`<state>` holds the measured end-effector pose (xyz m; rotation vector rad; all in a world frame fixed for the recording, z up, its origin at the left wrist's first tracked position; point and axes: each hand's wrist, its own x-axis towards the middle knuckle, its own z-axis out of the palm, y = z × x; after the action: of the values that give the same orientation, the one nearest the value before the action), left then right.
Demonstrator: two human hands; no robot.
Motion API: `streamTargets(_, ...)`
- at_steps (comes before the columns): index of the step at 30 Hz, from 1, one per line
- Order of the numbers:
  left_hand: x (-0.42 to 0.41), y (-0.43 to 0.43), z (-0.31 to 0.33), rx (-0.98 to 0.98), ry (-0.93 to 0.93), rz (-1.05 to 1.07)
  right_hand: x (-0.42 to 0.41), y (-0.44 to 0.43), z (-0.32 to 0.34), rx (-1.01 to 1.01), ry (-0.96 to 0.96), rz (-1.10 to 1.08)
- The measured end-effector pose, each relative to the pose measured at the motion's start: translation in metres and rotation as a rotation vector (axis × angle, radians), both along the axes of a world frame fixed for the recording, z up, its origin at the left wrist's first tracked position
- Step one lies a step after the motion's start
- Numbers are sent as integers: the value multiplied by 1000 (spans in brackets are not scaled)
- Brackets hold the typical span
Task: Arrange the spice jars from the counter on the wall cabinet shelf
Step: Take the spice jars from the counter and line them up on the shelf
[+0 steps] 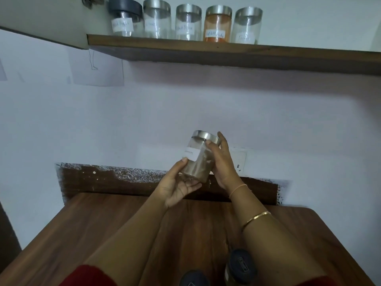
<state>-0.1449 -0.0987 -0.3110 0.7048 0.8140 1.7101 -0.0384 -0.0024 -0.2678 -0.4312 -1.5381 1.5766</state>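
Both hands hold a glass spice jar (198, 162) with a steel lid, a white label and brown contents, tilted in the air above the wooden counter (103, 228). My left hand (179, 185) cups its base from below. My right hand (223, 162) grips its side and lid. On the wooden wall shelf (226, 51) above stand several labelled jars in a row: one with a black lid (123, 17), clear steel-lidded ones (157, 19), and an orange-filled jar (217, 24).
Two dark-lidded jars (241, 267) (193, 278) stand on the counter near the bottom edge, between my forearms. A wall socket (240, 162) sits behind the held jar. Bare shelf shows to the right of the jar row. A cabinet corner (61, 27) overhangs at upper left.
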Motion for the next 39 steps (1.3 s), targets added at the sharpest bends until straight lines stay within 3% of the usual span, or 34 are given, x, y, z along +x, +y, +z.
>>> streamTargets(6, 6, -19, 41, 82, 241, -51, 2, -24, 35, -56, 231, 5)
streamTargets(14, 13, -53, 97, 132, 623, 90, 6, -49, 73, -108, 311, 297)
streamTargets(21, 27, -75, 119, 192, 865, 255, 12, -67, 95, -38, 381, 350)
streamTargets(34, 48, -82, 123, 360, 907, 308, 33, -78, 109, -35, 468, 409)
streamTargets(39, 48, -80, 126, 347, 894, 246, 43, -79, 113, 35, 423, 309)
